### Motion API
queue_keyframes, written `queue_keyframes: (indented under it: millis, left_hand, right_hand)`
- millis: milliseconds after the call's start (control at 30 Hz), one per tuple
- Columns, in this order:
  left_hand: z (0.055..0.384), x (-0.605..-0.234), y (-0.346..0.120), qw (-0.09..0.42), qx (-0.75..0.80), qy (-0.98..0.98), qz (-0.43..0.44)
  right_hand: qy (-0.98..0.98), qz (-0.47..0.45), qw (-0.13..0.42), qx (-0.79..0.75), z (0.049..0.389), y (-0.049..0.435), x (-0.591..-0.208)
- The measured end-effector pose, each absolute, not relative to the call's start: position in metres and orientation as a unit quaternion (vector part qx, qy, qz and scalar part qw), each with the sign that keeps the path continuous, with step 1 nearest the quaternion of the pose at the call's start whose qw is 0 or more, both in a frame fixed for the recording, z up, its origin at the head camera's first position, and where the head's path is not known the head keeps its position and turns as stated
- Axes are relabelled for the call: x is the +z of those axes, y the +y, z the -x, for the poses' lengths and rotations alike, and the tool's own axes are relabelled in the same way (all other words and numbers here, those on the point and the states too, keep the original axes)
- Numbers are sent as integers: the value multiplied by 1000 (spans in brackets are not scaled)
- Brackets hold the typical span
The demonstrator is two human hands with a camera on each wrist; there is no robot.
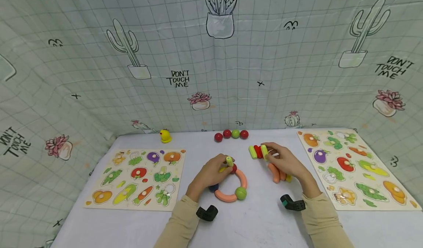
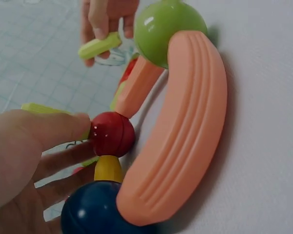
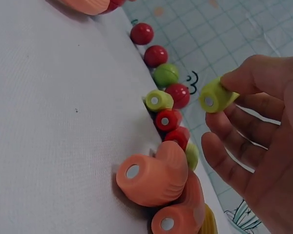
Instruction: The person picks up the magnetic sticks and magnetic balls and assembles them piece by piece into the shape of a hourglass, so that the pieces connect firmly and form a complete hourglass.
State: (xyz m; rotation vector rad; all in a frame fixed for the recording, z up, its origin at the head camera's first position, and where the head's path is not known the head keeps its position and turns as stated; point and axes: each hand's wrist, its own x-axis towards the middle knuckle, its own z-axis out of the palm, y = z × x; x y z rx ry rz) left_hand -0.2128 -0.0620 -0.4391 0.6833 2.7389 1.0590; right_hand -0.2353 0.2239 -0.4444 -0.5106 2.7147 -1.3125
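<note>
wrist cams: black blocks (image 1: 207, 213), one on each wrist, over the near table (image 1: 251, 229).
ring: two peach arcs (image 1: 226, 196), green ball (image 1: 241, 193), red ball (image 1: 234, 168), yellow link (image 2: 107, 169), blue ball (image 2: 90, 209); lies on table between the boards.
left hand (image 1: 214, 171): narrow, thumb and fingers pinching yellow-green left rod (image 1: 229, 161) at the red ball; covers yellow link and part of blue ball from above.
loose arcs (image 1: 273, 172): peach, bunched right of ring, yellow piece (image 1: 289, 178) beside them; right hand partly overhangs the pile.
right hand (image 1: 285, 160): thumb and fingertips pinching yellow-green right rod (image 1: 264, 150), round metal end exposed in wrist view.
boards: left veg board (image 1: 180, 174) and right veg board (image 1: 325, 183) flank the work; right one sits close past the right forearm.
short rods (image 1: 252, 152): one yellow-green, two red, side by side, just beside the right rod from above.
spare balls (image 1: 227, 133): three red, one green, row near back edge.
duck (image 1: 165, 136): yellow, back left, behind left veg board.
backdrop (image 1: 231, 64): gridded cactus-print cloth, behind table.
</note>
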Motion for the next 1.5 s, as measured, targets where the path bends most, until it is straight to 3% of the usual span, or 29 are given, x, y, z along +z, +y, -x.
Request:
queue_keyframes:
  millis: [433,733,1200,1500]
  left_hand:
    - [217,-439,-51,26,269,935,-227]
    - [213,-444,-66,58,292,930,-216]
    - [216,-453,-71,-7,332,927,-173]
    - [218,-460,-75,-10,373,918,-132]
  right_hand:
    - [875,201,68,-435,228,213,-435]
    - [871,206,82,-438,226,208,-436]
    - [872,209,87,-434,224,203,-432]
    - [862,234,92,-440,221,195,-428]
